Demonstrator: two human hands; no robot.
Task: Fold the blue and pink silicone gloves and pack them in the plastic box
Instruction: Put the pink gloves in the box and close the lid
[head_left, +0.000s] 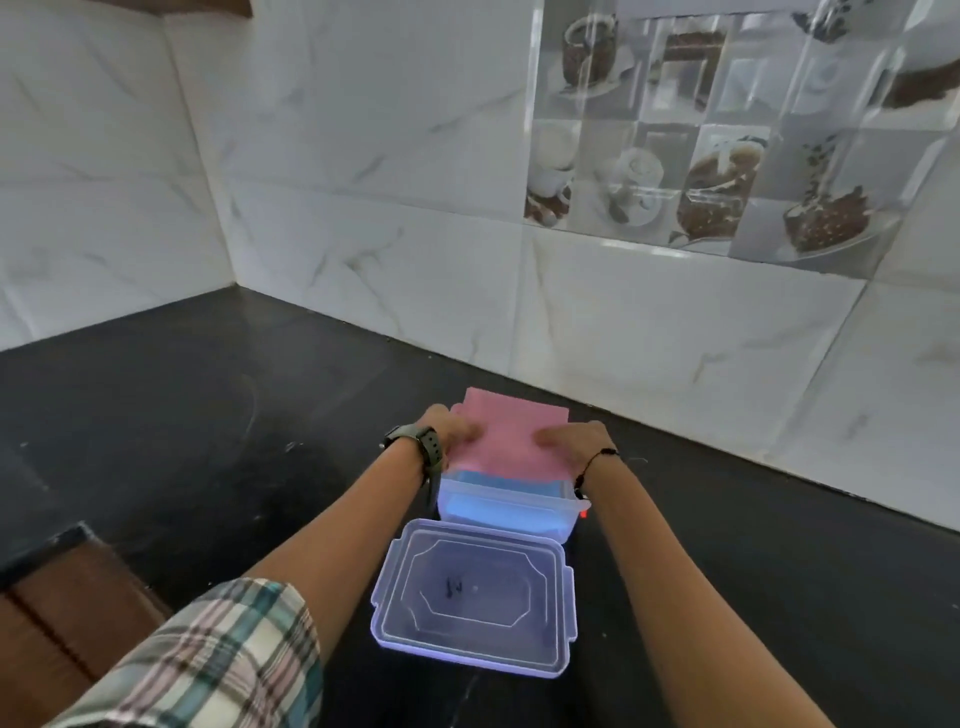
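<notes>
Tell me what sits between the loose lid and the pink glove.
In the head view, the plastic box stands between the lid and the pink glove, with blue glove inside.

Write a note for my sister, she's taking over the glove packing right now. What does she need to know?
Left hand and right hand: both grip the folded pink glove, holding it over the plastic box.
Blue glove: already inside the box.
Lid: off, lying on the black counter in front of the box.
Done: both gloves look folded, blue one packed.
Left: press the pink glove in on top; probably snap the lid on.
</notes>
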